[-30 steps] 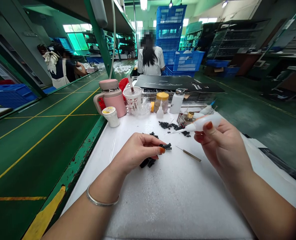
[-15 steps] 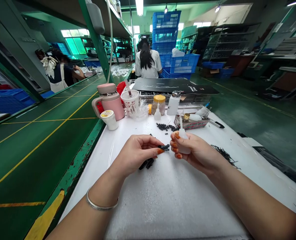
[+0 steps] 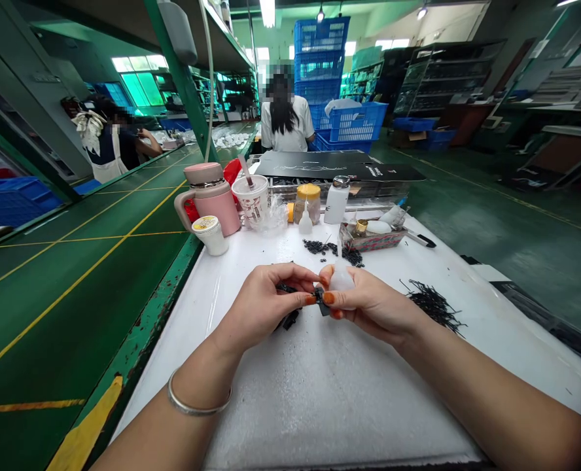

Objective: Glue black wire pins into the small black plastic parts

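Between the fingertips of both hands is a small black plastic part (image 3: 324, 307). My left hand (image 3: 271, 297), with a bracelet at the wrist, pinches it from the left. My right hand (image 3: 369, 297) touches it with thumb and fingertips, while a translucent squeeze bottle (image 3: 342, 278) with a thin nozzle stays tucked upright in the same hand. Below and behind the left fingers lie more black parts (image 3: 290, 319), partly hidden. A scatter of tiny black pieces (image 3: 354, 257) lies just beyond the hands. Thin black strips (image 3: 432, 304) form a pile to the right of my right wrist.
Along the table's far side stand a pink mug (image 3: 216, 203), a plastic cup (image 3: 254, 199), a small tub (image 3: 211, 235), a yellow-lidded jar (image 3: 307, 201), a white bottle (image 3: 337, 199) and a small tray (image 3: 373, 241). A green conveyor (image 3: 89, 275) runs left. Two people sit beyond.
My right hand has moved left to meet the left one, carrying the squeeze bottle, and its fingers now touch the black part. The part has been turned. The whole view has shifted slightly.
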Demonstrator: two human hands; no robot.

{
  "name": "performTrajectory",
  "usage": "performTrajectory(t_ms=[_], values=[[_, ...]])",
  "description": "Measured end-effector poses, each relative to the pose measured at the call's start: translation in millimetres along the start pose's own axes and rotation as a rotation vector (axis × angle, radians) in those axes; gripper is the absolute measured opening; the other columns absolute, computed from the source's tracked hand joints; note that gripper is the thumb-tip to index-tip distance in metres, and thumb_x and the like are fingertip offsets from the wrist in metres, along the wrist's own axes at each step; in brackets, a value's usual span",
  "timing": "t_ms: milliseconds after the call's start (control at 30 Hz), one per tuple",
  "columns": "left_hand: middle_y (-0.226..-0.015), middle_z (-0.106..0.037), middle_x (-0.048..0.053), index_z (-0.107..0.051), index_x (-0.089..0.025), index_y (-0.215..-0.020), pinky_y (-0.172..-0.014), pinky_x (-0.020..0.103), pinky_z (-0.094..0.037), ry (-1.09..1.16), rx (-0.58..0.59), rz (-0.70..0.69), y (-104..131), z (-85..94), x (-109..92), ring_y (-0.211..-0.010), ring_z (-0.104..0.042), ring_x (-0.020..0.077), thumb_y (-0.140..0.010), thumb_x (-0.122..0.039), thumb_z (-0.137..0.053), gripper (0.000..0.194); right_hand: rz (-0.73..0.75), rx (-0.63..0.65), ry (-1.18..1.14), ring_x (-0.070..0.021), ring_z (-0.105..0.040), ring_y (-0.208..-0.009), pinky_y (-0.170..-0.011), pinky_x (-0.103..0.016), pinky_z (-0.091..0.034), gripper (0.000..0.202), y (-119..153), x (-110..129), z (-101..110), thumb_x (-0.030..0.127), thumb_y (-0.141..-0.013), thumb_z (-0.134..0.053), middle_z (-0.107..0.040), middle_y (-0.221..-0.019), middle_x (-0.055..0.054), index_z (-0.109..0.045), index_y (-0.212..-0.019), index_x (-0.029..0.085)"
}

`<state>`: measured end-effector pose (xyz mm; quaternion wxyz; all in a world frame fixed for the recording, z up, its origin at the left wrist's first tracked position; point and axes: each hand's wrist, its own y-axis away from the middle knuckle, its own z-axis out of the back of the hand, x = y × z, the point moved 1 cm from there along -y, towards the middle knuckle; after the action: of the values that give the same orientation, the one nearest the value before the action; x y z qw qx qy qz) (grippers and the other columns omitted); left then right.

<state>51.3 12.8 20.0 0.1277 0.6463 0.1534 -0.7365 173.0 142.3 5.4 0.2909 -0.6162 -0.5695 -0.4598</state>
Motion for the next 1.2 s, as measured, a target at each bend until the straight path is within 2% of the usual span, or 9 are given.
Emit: performTrajectory(t_ms=[200, 300, 567, 700, 833, 967, 1067, 1200], values=[[-0.081, -0.068, 0.006, -0.067, -0.013, -0.090, -0.061, 0.021, -0.050, 0.128, 0.061, 0.186, 1.1, 4.4, 2.8, -0.074, -0.063, 0.0140, -0.075, -0.029, -0.069, 0.021, 0.118, -0.145, 0.045, -0.0072, -0.048, -0.061, -0.055, -0.019, -0.040, 0.032, -0.7, 1.6, 0.9, 0.018, -0.066, -0.078, -0.051, -0.071, 0.003, -0.052, -0.086, 0.017], [-0.077, -0.069, 0.007, -0.068, -0.013, -0.086, -0.060, 0.019, -0.049, 0.141, 0.111, 0.232, 1.9, 3.6, 2.7, -0.071, -0.064, 0.0134, -0.073, -0.030, -0.071, 0.021, 0.165, -0.180, 0.112, -0.0074, -0.047, -0.059, -0.056, -0.020, -0.038, 0.029, 0.0, 2.4, -1.1, 0.021, -0.068, -0.077, -0.050, -0.066, 0.004, -0.053, -0.085, 0.017], [-0.070, -0.068, 0.005, -0.068, -0.011, -0.076, -0.058, 0.019, -0.048, 0.179, 0.053, 0.247, 0.3, -2.5, 1.4, -0.062, -0.061, 0.0105, -0.070, -0.023, -0.072, 0.014, 0.284, -0.179, 0.343, -0.0088, -0.047, -0.059, -0.056, -0.022, -0.037, 0.020, 0.4, 1.3, -4.2, 0.029, -0.073, -0.073, -0.054, -0.065, 0.002, -0.059, -0.079, 0.015], [-0.069, -0.068, 0.006, -0.068, -0.010, -0.074, -0.058, 0.019, -0.048, 0.169, 0.047, 0.253, 0.3, -1.8, 1.1, -0.062, -0.061, 0.0108, -0.069, -0.022, -0.072, 0.013, 0.322, -0.245, 0.518, -0.0104, -0.048, -0.058, -0.055, -0.023, -0.038, 0.023, 3.4, 4.7, -5.5, 0.034, -0.073, -0.072, -0.056, -0.062, 0.001, -0.061, -0.073, 0.014], [-0.069, -0.068, 0.006, -0.069, -0.010, -0.074, -0.059, 0.020, -0.048, 0.155, 0.063, 0.248, 0.7, -1.6, 2.1, -0.062, -0.061, 0.0109, -0.069, -0.022, -0.072, 0.013, 0.354, -0.231, 0.699, -0.0121, -0.049, -0.057, -0.054, -0.025, -0.037, 0.028, 4.6, 5.5, -5.9, 0.039, -0.078, -0.066, -0.056, -0.060, 0.000, -0.061, -0.067, 0.014], [-0.071, -0.069, 0.006, -0.070, -0.011, -0.078, -0.058, 0.020, -0.049, 0.129, 0.081, 0.266, 0.2, 1.6, 3.4, -0.063, -0.062, 0.0117, -0.071, -0.025, -0.072, 0.016, 0.404, -0.238, 0.762, -0.0124, -0.048, -0.057, -0.053, -0.026, -0.035, 0.030, 6.6, 6.2, -2.5, 0.042, -0.080, -0.064, -0.055, -0.059, 0.000, -0.061, -0.066, 0.015], [-0.073, -0.069, 0.006, -0.071, -0.013, -0.087, -0.058, 0.020, -0.050, 0.097, 0.035, 0.264, 0.4, 9.8, 2.9, -0.063, -0.062, 0.0115, -0.070, -0.027, -0.073, 0.022, 0.492, -0.347, 0.761, -0.0124, -0.047, -0.055, -0.052, -0.026, -0.036, 0.032, 10.8, 16.6, 2.3, 0.044, -0.077, -0.066, -0.055, -0.058, -0.001, -0.061, -0.065, 0.015], [-0.077, -0.070, 0.006, -0.070, -0.014, -0.089, -0.059, 0.020, -0.051, 0.066, -0.098, 0.191, 1.3, 24.1, 1.7, -0.066, -0.064, 0.0126, -0.069, -0.028, -0.074, 0.026, 0.627, -0.512, 0.711, -0.0143, -0.051, -0.053, -0.050, -0.028, -0.039, 0.035, 21.8, 49.2, 5.0, 0.048, -0.075, -0.067, -0.058, -0.059, -0.004, -0.061, -0.064, 0.015]])
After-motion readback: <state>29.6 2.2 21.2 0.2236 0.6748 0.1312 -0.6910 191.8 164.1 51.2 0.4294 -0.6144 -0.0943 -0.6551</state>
